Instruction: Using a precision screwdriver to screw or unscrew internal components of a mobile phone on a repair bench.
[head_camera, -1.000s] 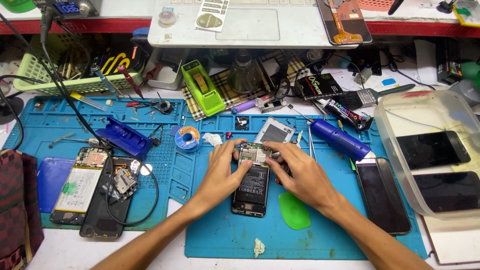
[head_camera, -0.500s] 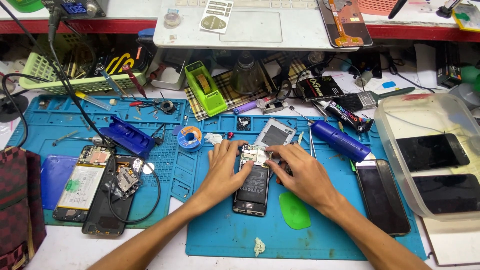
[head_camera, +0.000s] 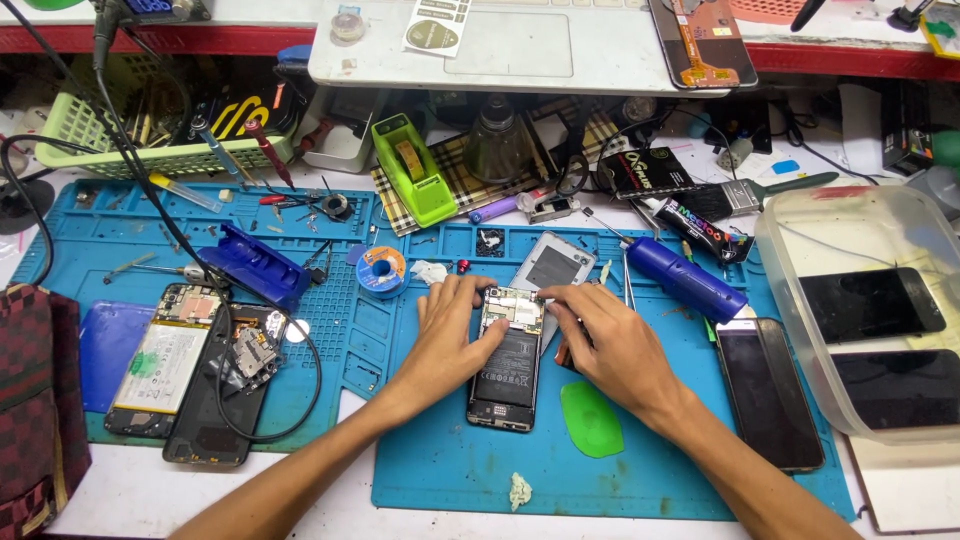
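Head view, the only angle here. There's an opened phone (head_camera: 506, 360) lying back-off on the blue mat (head_camera: 440, 480) in the middle of the desk (head_camera: 130, 490), with the battery and the board exposed.

The left hand (head_camera: 450, 335) lies flat along the phone's left edge, thumb across the battery area, pinning it down rather than gripping it. The right hand (head_camera: 605, 345) comes in from the other side with its fingertips pinched together right at the top board. They may be pinched on something tiny, but I can't tell what, if anything.

What could go wrong, I reckon: that pinch sits on the delicate end, so a slip or too hard a tug could tear a ribbon or chip the board. Any small screw that gets loose could roll off into the clutter. The green pick (head_camera: 590, 420) just below the right hand and the blue screwdriver (head_camera: 685, 280) above it are both close enough to get knocked.

The phone's long axis runs away from the person, nearly straight up the picture with a slight tilt. Its board end points towards the laptop (head_camera: 500, 45), and its bottom end towards the person.
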